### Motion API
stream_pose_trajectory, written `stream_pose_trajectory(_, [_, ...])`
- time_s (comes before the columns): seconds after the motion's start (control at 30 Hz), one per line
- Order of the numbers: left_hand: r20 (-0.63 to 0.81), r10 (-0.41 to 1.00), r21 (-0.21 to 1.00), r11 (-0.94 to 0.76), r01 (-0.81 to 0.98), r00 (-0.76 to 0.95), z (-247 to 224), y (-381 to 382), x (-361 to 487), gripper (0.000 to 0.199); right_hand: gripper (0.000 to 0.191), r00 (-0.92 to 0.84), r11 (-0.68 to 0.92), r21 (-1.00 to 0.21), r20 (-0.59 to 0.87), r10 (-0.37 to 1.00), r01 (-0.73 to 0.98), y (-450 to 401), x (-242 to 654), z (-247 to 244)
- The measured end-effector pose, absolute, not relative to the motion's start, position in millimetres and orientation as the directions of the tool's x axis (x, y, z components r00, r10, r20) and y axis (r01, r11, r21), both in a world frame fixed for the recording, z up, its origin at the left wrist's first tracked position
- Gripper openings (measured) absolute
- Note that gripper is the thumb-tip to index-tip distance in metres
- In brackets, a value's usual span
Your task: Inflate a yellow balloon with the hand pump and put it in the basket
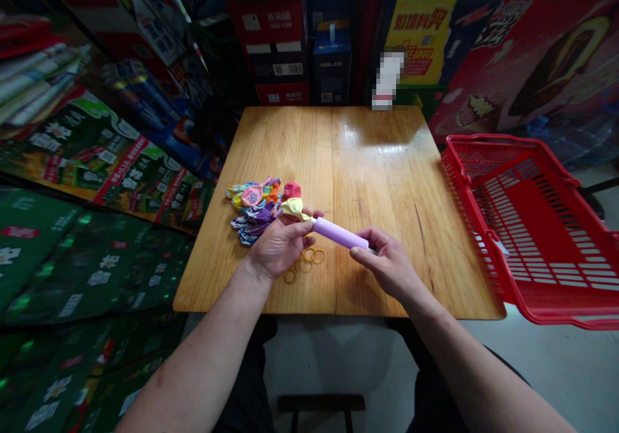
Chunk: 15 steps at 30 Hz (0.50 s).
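A purple hand pump (341, 233) is held slantwise over the wooden table. My left hand (283, 242) pinches a pale yellow balloon (293, 208) at the pump's nozzle, on its left end. The pump's other end is gripped by my right hand (384, 259). Left of the yellow balloon lies a pile of uninflated balloons (254, 204) in pink, purple, orange and blue, with a red balloon (291, 190) just behind it. Several yellowish rubber bands (304, 265) rest on the table below my left hand.
The wooden table (377, 181) is in front of me. A red plastic basket (512, 278) stands at its right edge. Stacked boxes (275, 26) rise behind the table, and green drink packs (87, 259) are piled on the left. A dark stool shows below.
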<state>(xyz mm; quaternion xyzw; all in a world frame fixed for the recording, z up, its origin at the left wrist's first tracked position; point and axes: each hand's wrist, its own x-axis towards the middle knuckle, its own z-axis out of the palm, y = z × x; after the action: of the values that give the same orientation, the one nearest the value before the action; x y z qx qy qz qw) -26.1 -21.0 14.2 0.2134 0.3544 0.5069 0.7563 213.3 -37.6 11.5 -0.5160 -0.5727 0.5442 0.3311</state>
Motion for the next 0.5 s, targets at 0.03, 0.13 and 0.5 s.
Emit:
stream_pose_trajectory(0.03, [-0.314, 0.922, 0.685, 0.384, -0.619, 0.225, 14.3, -21.1, -26.4, 0.018, 0.022, -0.252, -0.124, -0.966, -0.182, 0.951, 0.229, -38.0, 213.1, 11.8])
stream_pose_trajectory(0.13, [-0.299, 0.919, 0.692, 0.394, -0.605, 0.258, 13.4, -22.1, -28.0, 0.02, 0.021, -0.256, -0.121, -0.966, -0.179, 0.95, 0.229, -38.6, 213.4, 13.0])
stream_pose_trajectory(0.5, [-0.309, 0.881, 0.626, 0.471, -0.622, 0.357, 4.6, -25.3, -24.1, 0.026, 0.02, -0.249, -0.111, -0.968, -0.168, 0.954, 0.226, -34.5, 218.9, 10.7])
